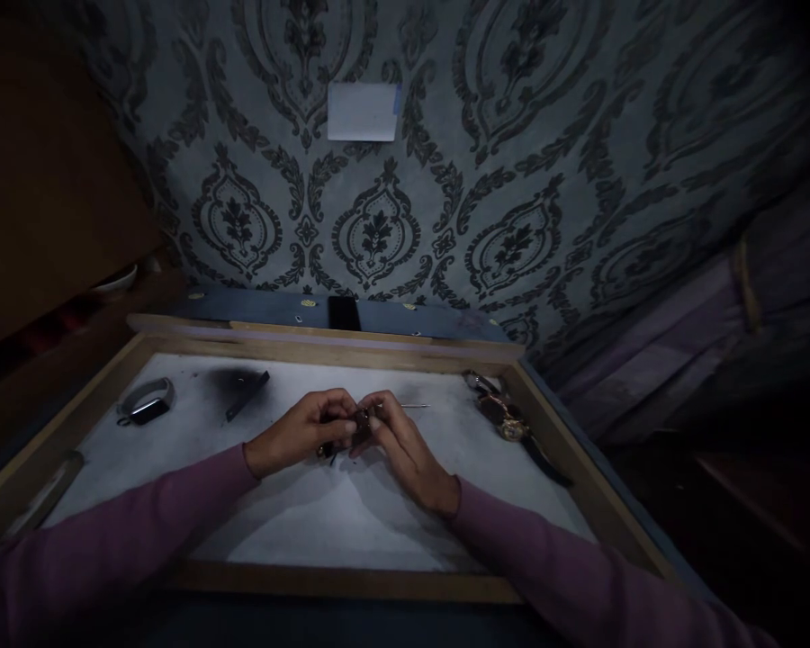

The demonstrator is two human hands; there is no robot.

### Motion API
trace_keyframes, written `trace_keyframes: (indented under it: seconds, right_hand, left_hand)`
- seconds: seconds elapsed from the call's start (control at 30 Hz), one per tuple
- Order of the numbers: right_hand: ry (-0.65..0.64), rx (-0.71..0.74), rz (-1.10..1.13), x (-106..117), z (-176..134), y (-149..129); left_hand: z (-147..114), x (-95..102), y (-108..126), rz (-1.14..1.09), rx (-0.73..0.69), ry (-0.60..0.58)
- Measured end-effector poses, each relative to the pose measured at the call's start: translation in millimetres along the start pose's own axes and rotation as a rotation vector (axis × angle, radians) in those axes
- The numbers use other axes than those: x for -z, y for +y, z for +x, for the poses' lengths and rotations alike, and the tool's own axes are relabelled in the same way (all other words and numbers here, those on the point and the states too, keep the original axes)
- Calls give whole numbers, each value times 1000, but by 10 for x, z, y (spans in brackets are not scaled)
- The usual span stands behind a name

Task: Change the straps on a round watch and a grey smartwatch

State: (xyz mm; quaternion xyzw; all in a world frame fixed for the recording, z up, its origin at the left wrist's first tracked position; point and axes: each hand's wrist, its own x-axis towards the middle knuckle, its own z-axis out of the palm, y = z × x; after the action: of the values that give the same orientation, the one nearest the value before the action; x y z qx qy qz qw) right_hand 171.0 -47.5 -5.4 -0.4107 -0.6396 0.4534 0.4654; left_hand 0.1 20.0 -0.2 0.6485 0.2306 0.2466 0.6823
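Centre of frame: your left hand and right hand pinch a small dark watch part together over the bench | thin tool lies just behind | work looks mid-way, wristwatches at right untouched.

You sit at a small watch-repair bench in a home: a wood-framed work tray at centre, wristwatches at its right edge, damask wallpaper above.
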Motion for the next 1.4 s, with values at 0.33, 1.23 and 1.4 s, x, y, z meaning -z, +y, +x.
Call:
trace_keyframes:
  seconds: [0.33, 1.23, 1.4]
  right_hand:
    - [12, -33, 2, 18, -14, 27]
    - [227, 56, -395, 67, 30, -53]
    - [248, -8, -151, 58, 21, -52]
  left_hand:
    - [-20, -25, 27, -63, 2, 15]
    - [-30, -19, 77, -96, 252, 13]
    - [-32, -14, 90, -116, 208, -24]
